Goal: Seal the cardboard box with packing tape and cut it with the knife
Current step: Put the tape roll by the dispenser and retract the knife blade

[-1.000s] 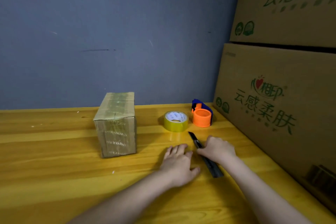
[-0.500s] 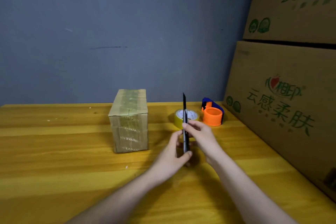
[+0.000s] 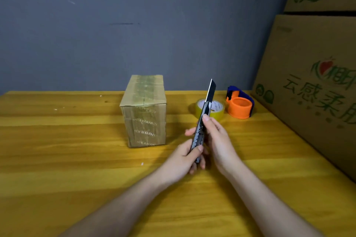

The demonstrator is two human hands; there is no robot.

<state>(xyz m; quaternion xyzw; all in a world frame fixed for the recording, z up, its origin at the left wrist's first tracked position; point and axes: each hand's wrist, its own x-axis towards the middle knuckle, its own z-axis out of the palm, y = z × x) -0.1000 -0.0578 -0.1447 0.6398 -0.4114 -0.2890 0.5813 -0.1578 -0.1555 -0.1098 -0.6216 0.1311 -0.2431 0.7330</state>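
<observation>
A small cardboard box (image 3: 144, 113) stands upright on the wooden table (image 3: 67, 150), its top and front covered in strips of tape. Both hands hold a black utility knife (image 3: 204, 121) upright just right of the box, its blade pushed out and pointing up. My left hand (image 3: 185, 158) grips the lower end of the handle. Around the upper handle closes my right hand (image 3: 217, 140), thumb on the slider side. Behind the knife lies a yellow tape roll (image 3: 216, 110), partly hidden by the blade.
An orange and blue tape dispenser (image 3: 240, 104) sits right of the yellow roll. Large printed cardboard cartons (image 3: 312, 86) are stacked along the right edge of the table. A grey wall (image 3: 134, 25) closes the back.
The knife lay on the table under my right hand a second ago. Both hands have since lifted it upright, and the blade now sticks out further.
</observation>
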